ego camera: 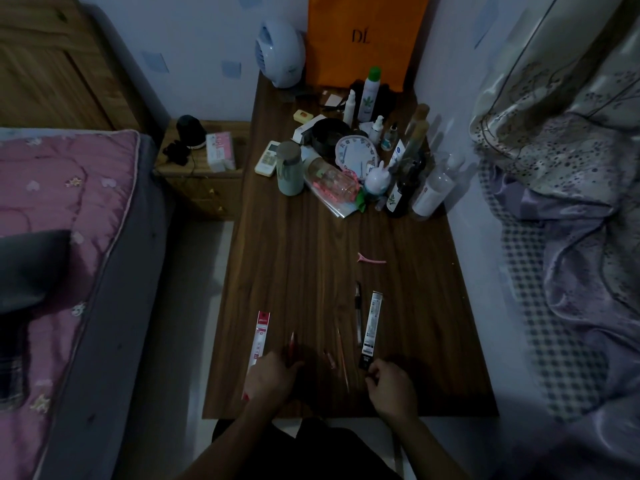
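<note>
Both hands are at the near edge of a dark wooden table (311, 258). My left hand (272, 377) grips a red pen (292, 344) that points away from me. Just left of it lies a red-and-white refill packet (258, 337). My right hand (391, 384) has its fingers curled at the near end of a black-and-white refill packet (371, 329); whether it holds the packet is unclear. Between the hands lie a thin red refill (343, 358) and a small pen part (330, 358). A clear black pen (357, 313) lies beside the right packet.
A pink hair clip (370, 259) lies mid-table. The far half holds several bottles (370, 95), a clock (355, 154), a cup (289, 168), a remote, an orange bag (363, 36) and a white fan (280, 53). A bed (69, 237) stands left, bedding (571, 202) right.
</note>
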A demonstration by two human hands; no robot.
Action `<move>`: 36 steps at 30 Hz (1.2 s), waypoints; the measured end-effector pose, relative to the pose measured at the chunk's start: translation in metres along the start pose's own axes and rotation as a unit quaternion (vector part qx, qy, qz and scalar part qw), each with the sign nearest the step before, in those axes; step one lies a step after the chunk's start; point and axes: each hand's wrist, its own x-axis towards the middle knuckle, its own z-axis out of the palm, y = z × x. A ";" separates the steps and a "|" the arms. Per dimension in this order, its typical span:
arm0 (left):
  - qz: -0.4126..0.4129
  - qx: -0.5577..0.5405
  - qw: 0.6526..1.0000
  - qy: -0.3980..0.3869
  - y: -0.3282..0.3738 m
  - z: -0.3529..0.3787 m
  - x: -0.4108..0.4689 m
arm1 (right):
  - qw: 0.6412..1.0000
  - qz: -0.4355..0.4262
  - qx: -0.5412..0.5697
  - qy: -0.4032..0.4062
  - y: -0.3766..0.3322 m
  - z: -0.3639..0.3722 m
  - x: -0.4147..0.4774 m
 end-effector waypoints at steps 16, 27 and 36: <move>0.092 0.140 0.985 -0.032 0.052 0.065 -0.012 | 0.994 0.023 0.105 0.011 0.001 -0.007 -0.005; 0.039 0.158 0.986 -0.032 0.062 0.075 -0.013 | 0.980 0.035 0.194 0.039 -0.001 -0.024 -0.012; 0.063 0.165 0.983 -0.047 0.061 0.070 -0.011 | 0.974 0.040 0.225 0.000 -0.007 -0.033 -0.013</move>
